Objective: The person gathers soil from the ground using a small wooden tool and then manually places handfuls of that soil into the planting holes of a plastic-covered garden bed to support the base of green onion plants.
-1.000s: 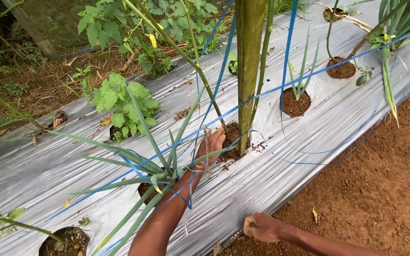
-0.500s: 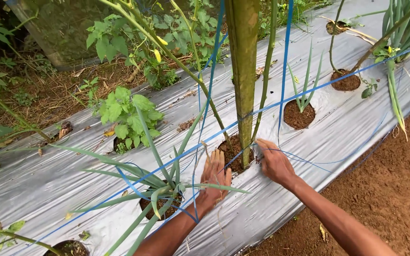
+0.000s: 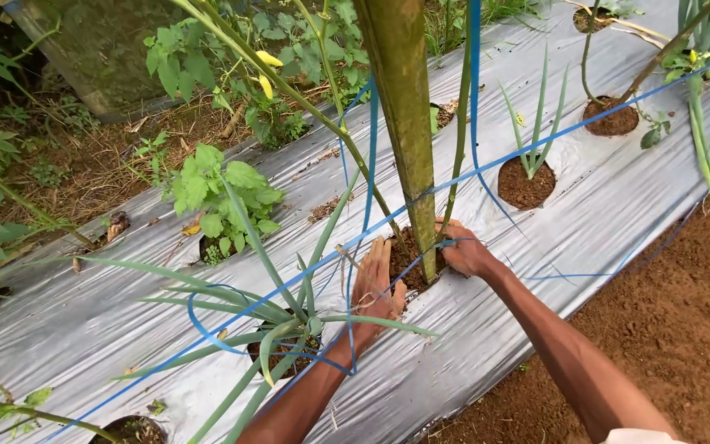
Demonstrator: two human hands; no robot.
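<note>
Silver mulch sheet (image 3: 601,222): runs diagonally, lower left to upper right of frame.
Bamboo stake (image 3: 404,123): upright, long axis near vertical, centre frame, foot in planting hole (image 3: 400,263).
Blue twine (image 3: 536,148): strung across the bed, crossing the stake.
Left hand (image 3: 374,284): open, fingers spread flat, just left of stake foot.
Right hand (image 3: 463,251): curled at stake base, right side, nearer; grip on twine cannot tell.

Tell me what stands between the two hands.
In the head view, the green stake rises from its soil hole between the left hand and the right hand, with blue string crossing there.
</note>
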